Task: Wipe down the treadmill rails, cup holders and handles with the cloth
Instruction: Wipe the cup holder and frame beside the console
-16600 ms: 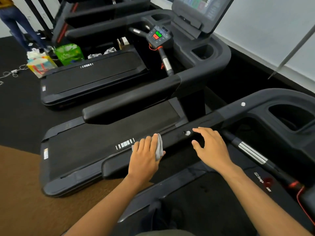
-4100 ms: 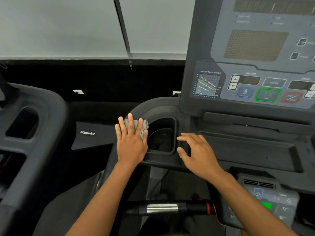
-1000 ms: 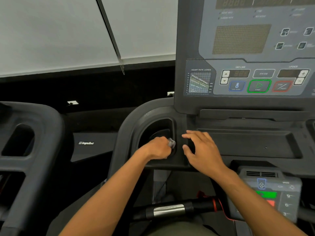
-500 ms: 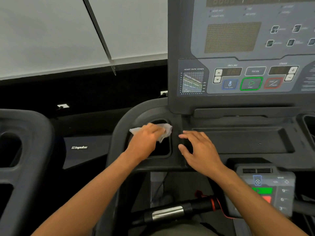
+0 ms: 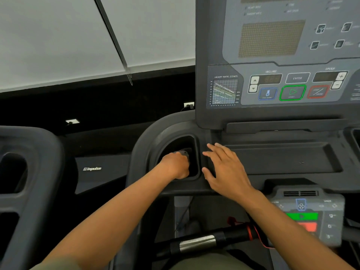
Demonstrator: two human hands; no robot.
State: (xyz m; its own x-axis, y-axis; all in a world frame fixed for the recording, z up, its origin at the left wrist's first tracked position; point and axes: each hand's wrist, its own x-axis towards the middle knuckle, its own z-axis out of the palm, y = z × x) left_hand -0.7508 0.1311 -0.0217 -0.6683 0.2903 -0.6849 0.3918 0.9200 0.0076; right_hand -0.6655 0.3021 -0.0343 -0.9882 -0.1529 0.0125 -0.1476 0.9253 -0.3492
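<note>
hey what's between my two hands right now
Head view: only the right rim of the cup holder. The left hand presses the cloth down inside it; the right hand rests flat just outside.

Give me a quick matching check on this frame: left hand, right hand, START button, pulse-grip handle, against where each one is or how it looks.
1. left hand
2. right hand
3. START button
4. pulse-grip handle

a. green outline, on the console
b. down inside the cup holder, fist closed on the cloth
c. bottom of view, with a silver band
d. spread flat on the ledge beside the cup holder

Pairs: 1-b, 2-d, 3-a, 4-c
</note>
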